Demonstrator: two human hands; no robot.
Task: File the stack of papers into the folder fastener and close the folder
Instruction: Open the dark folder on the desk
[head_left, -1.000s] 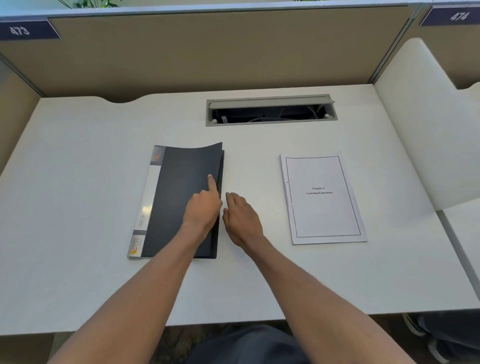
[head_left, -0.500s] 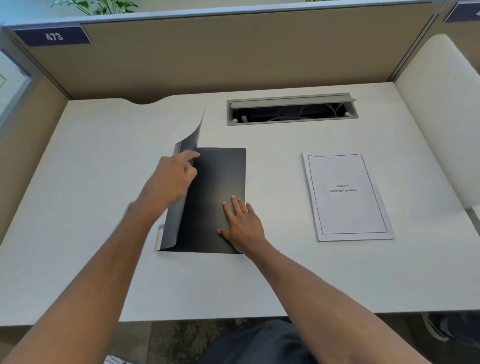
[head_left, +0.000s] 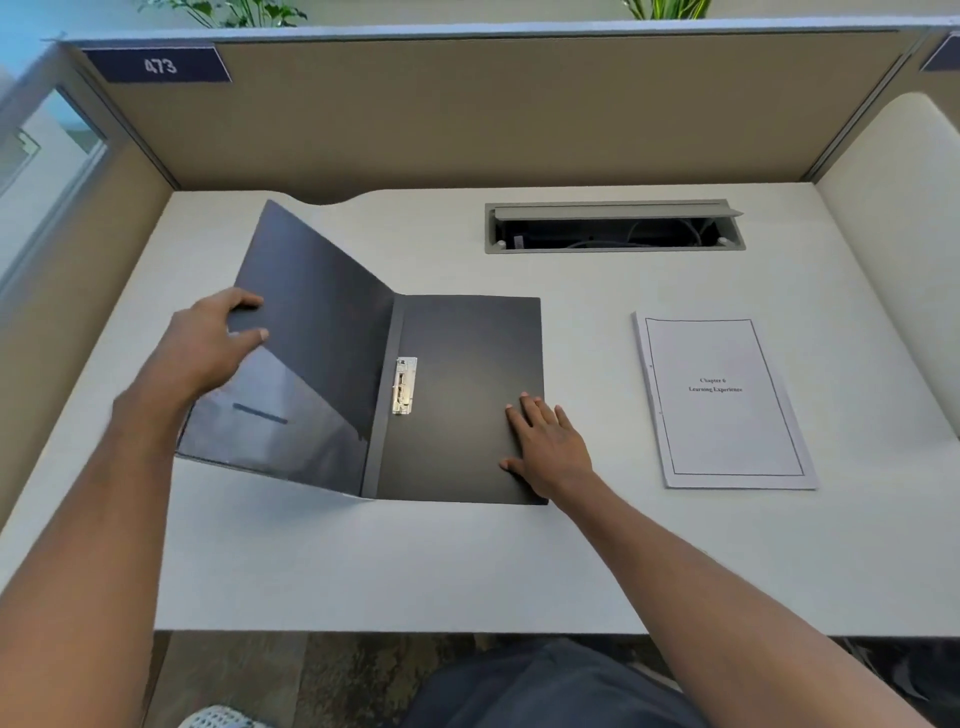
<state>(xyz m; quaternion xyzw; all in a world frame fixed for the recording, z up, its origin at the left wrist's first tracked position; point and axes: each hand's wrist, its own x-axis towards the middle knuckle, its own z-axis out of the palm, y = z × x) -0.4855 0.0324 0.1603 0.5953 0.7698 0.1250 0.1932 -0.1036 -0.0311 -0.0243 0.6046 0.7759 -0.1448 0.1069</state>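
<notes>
The left hand (head_left: 200, 345) has a pinching grip on the smooth dark folder (head_left: 457, 405) cover's outer edge, lifted; the right hand (head_left: 550, 447) lies flat, holding nothing, on the back panel, metal fastener (head_left: 404, 385) leftward; rectangular paper stack (head_left: 722, 400) rightward on bare white desk (head_left: 467, 566).

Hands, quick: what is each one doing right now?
Left hand: closed on the edge of the dark grey plastic folder's front cover, holding it raised.
Right hand: open, flat on the folder's back panel, holding nothing.

White desk (head_left: 415, 561) with a cable slot (head_left: 614, 227) at the back; open dark folder (head_left: 457, 400) flat in front-left of this slot; stack of papers (head_left: 722, 405) in front-right of it.
</notes>
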